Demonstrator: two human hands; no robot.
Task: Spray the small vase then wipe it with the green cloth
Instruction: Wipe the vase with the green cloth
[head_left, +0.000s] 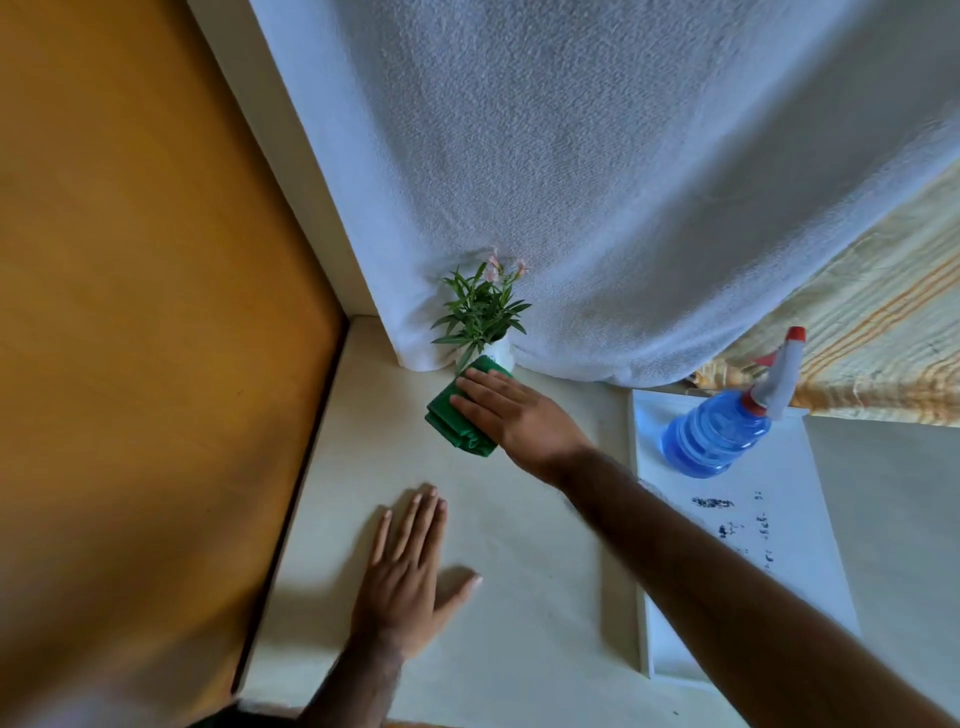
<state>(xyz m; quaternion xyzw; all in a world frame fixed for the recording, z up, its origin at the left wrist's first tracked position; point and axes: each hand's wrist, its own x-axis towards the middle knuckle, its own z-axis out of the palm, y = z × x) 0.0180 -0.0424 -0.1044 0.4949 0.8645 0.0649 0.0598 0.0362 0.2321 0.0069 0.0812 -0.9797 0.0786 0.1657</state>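
A small white vase (502, 353) with green leaves and pale pink flowers stands at the back of the cream table, against a hanging white cloth. My right hand (511, 415) presses a folded green cloth (457, 415) against the vase's front, so most of the vase is hidden. My left hand (410, 577) lies flat on the table nearer to me, fingers spread, holding nothing. The blue spray bottle (719, 431), with a white and red trigger head, stands to the right on a white board.
The white board (779, 545) has dark marks on it and covers the table's right part. A white hanging cloth (597, 182) and a striped yellow fabric (883, 322) form the back. An orange-brown panel (130, 338) borders the table's left edge.
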